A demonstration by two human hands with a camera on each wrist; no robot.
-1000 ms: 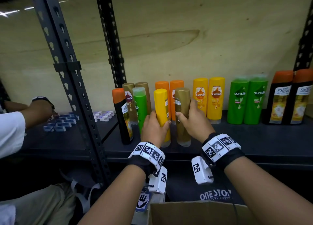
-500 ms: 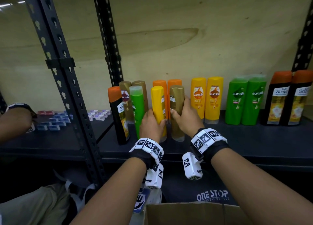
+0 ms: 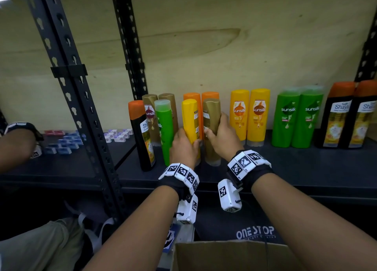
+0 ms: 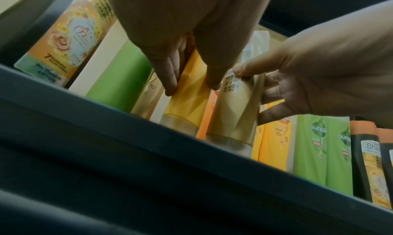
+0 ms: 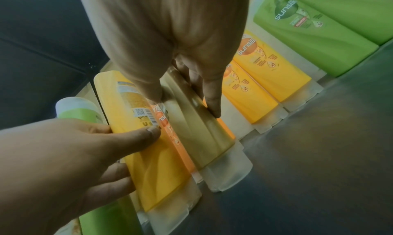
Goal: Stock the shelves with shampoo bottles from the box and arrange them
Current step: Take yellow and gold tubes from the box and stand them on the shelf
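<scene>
Head view. The left hand (image 3: 184,148) grips a yellow bottle (image 3: 190,119), fingers curled round its left side and thumb on its front edge. The right hand (image 3: 221,137) grips a gold bottle (image 3: 212,117) in the same way. Both bottles stand cap-down on the dark shelf (image 3: 285,166), side by side, with their back labels and fine print toward the camera; the print is too small to read. Behind them stand two orange bottles (image 3: 201,99). To the left are a green bottle (image 3: 164,127) and a black bottle (image 3: 142,136) with an orange cap marked "Sha…". To the right are a yellow pair (image 3: 250,115) and a green pair (image 3: 298,117), each marked "sunsilk", then a black pair (image 3: 348,117) marked "Shay…". A cardboard box (image 3: 230,254) sits at the bottom edge, below a dark cloth printed "ONE STOP".

Left wrist view. The left hand's fingers (image 4: 168,77) and thumb clasp the yellow bottle (image 4: 189,94). The right hand (image 4: 319,74) pinches the gold bottle (image 4: 236,104), its thumb on a barcode label. "sunsi…" and "Sha…" can be read at right.

Right wrist view. The right hand (image 5: 170,45) clasps the gold bottle (image 5: 199,137). The left hand (image 5: 63,163) holds the yellow bottle (image 5: 132,121), which bears a QR code. "sunsilk" can be read on the yellow and green bottles beyond.
</scene>
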